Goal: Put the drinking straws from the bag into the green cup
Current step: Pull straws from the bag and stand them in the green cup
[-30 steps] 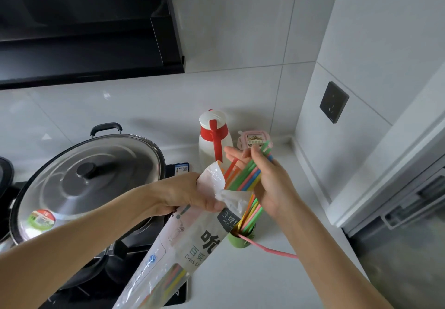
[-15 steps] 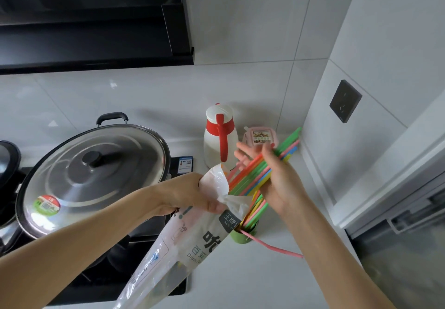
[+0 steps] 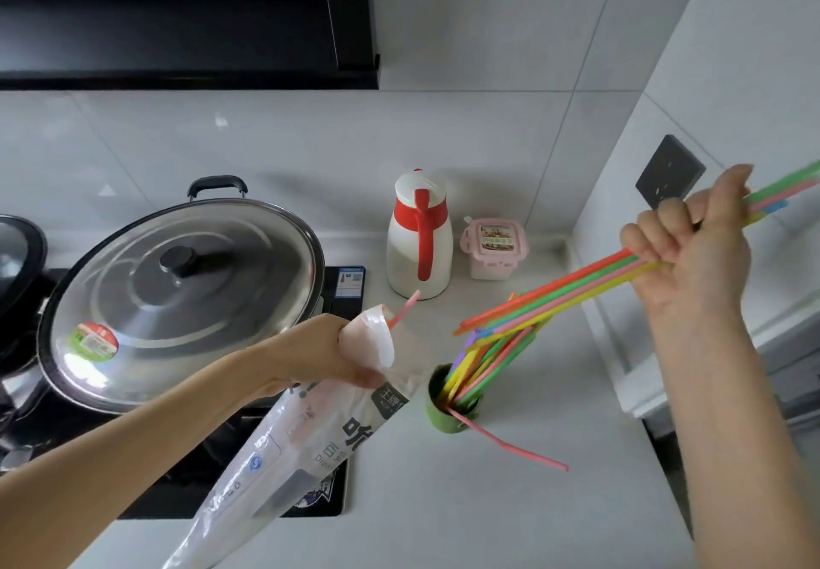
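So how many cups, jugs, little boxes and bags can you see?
green cup: 1
white and red jug: 1
pink lidded box: 1
straw bag: 1
Total: 4

A kitchen corner with pale grey tiled walls (image 3: 466,58), evenly lit. A black range hood (image 3: 177,14) fills the upper left of the frame. A dark wall socket (image 3: 669,171) sits at the right. Below, a light grey table (image 3: 510,515) carries a black stove (image 3: 186,480) at lower left.
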A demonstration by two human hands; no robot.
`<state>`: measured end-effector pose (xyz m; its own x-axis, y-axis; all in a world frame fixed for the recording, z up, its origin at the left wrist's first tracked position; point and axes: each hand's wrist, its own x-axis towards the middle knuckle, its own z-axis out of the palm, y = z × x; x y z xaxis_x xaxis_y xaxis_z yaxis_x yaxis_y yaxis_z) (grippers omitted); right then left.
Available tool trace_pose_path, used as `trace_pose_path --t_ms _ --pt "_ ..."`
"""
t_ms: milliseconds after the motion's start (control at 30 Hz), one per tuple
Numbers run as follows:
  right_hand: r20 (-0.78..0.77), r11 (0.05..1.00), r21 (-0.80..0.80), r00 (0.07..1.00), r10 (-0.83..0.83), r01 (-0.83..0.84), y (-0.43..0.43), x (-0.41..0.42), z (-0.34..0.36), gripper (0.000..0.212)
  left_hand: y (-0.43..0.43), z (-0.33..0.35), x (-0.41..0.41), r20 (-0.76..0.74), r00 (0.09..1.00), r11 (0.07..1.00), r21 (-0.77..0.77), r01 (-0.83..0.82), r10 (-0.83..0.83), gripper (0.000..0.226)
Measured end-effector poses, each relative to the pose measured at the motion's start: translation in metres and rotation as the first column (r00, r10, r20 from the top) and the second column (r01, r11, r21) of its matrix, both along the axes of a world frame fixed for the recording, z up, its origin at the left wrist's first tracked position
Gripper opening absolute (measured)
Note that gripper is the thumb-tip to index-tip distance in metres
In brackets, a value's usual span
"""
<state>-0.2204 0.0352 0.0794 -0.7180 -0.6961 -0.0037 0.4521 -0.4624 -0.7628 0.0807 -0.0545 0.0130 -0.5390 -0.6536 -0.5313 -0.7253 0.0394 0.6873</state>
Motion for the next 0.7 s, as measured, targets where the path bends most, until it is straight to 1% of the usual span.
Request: trace_pose_path --t_ms 67,133,200,267,367,500,567,633,700 --pt "-0.085 1.000 0.028 0.996 -0.011 0.013 -0.002 0.004 -0.003 0.055 -0.002 -0.001 0.004 0.038 0.998 0.998 -0.048 -0.044 0.046 0.022" --pt "-0.145 0.999 0.044 0.989 0.014 -0.008 -0.011 0.023 -0.017 0.055 -0.004 -0.002 0.006 0.066 0.995 0.994 -0.086 -0.070 0.076 0.022" --pt "-0.185 0.995 0.087 0.981 0.063 -0.047 -0.023 0.046 -0.042 0.056 -0.004 -0.002 0.007 0.075 0.993 0.992 -0.097 -0.083 0.091 0.023" --pt "-0.254 0.982 0.162 0.958 0.133 -0.094 -0.032 0.068 -0.071 0.056 -0.005 -0.002 0.007 0.081 0.992 0.991 -0.103 -0.086 0.094 0.023" --pt "-0.420 0.936 0.333 0.872 0.252 -0.110 -0.039 0.091 -0.108 0.053 -0.005 -0.002 0.008 0.068 0.992 0.990 -0.100 -0.099 0.106 0.022" --pt "-0.523 0.880 0.453 0.757 0.392 -0.143 -0.038 0.102 -0.135 0.043 -0.004 -0.003 0.010 0.043 0.994 0.991 -0.084 -0.101 0.105 0.022" --pt "-0.551 0.860 0.487 0.710 0.438 -0.153 -0.036 0.103 -0.138 0.030 -0.003 -0.004 0.010 0.031 0.996 0.994 -0.074 -0.086 0.089 0.022" --pt "-0.537 0.878 0.460 0.747 0.392 -0.131 -0.035 0.100 -0.133 0.018 -0.003 -0.005 0.009 0.023 0.997 0.996 -0.063 -0.071 0.072 0.023" --pt "-0.526 0.914 0.400 0.802 0.283 -0.060 -0.035 0.091 -0.123 0.015 -0.003 -0.005 0.008 0.007 0.998 0.997 -0.046 -0.063 0.064 0.024"
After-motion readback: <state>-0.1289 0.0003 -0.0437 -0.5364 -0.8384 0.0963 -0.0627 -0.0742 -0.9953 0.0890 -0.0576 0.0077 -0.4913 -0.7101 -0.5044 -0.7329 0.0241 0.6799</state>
